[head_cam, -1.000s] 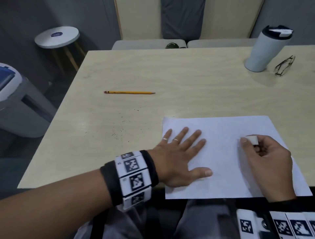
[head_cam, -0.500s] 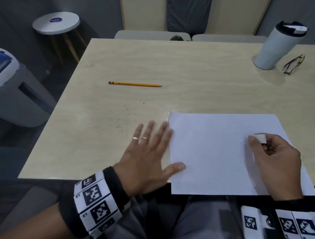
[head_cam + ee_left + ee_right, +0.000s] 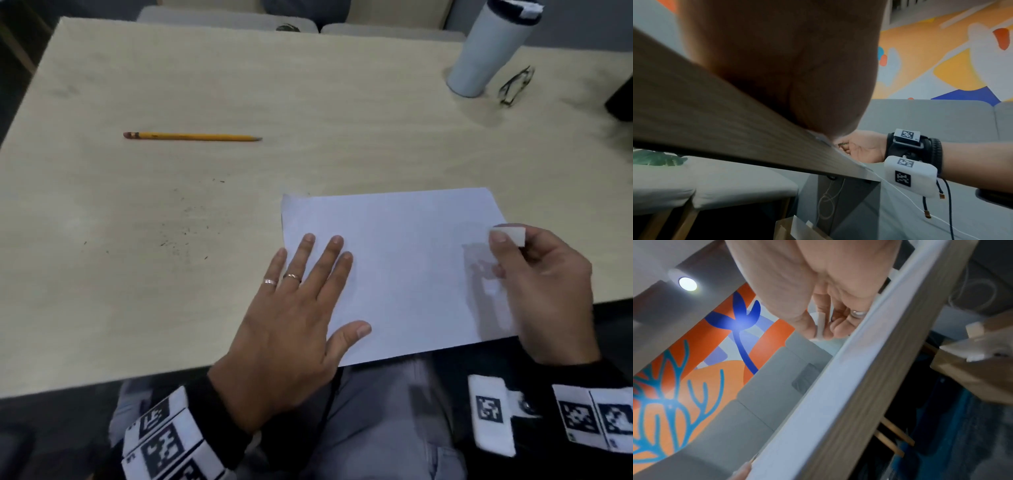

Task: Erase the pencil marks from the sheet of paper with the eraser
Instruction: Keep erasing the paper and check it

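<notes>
A white sheet of paper lies at the near edge of the wooden table, its near corner hanging over the edge. No pencil marks show on it in the head view. My left hand rests flat with fingers spread on the sheet's left part. My right hand pinches a small white eraser between thumb and fingers, held over the sheet's right edge. In the right wrist view the eraser shows between the fingertips, above the paper.
A yellow pencil lies on the table to the far left. Dark eraser crumbs are scattered left of the sheet. A white tumbler and a pair of glasses stand at the far right.
My left hand slid off the sheet to the left, then came back onto its left part. The right hand kept the eraser and shifted to the sheet's right edge.
</notes>
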A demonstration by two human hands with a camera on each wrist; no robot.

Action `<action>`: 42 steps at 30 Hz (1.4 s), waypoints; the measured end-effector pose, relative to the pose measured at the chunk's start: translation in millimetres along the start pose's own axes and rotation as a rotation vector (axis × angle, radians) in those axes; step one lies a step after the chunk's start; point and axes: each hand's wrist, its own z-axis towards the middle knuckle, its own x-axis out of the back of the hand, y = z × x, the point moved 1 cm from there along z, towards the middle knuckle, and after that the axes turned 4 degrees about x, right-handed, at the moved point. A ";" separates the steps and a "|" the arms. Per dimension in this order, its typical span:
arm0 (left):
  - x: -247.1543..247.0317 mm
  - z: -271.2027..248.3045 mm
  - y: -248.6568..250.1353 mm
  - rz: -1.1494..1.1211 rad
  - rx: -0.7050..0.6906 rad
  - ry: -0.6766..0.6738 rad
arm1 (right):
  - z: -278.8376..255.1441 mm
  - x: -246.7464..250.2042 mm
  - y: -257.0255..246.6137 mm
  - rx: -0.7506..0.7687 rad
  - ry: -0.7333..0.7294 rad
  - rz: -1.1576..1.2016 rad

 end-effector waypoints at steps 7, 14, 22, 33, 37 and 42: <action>0.9 16.9 5.7 -0.086 0.077 0.145 | -28.2 -4.8 5.4 0.145 -0.165 -0.274; -0.9 23.0 6.1 -0.070 0.081 0.139 | -9.0 -16.6 18.6 0.228 -0.161 -0.335; -3.5 31.8 17.3 0.007 0.129 0.111 | -38.9 -22.2 -18.6 0.383 -0.180 -0.330; -2.6 32.7 16.1 0.022 0.120 0.084 | -53.5 -19.6 -16.2 0.381 -0.303 -0.376; -2.9 33.4 15.8 0.021 0.113 0.093 | -74.6 -34.5 -21.7 0.394 -0.372 -0.336; -2.7 34.3 15.6 0.018 0.120 0.093 | -51.0 -17.6 -11.9 0.273 -0.213 -0.370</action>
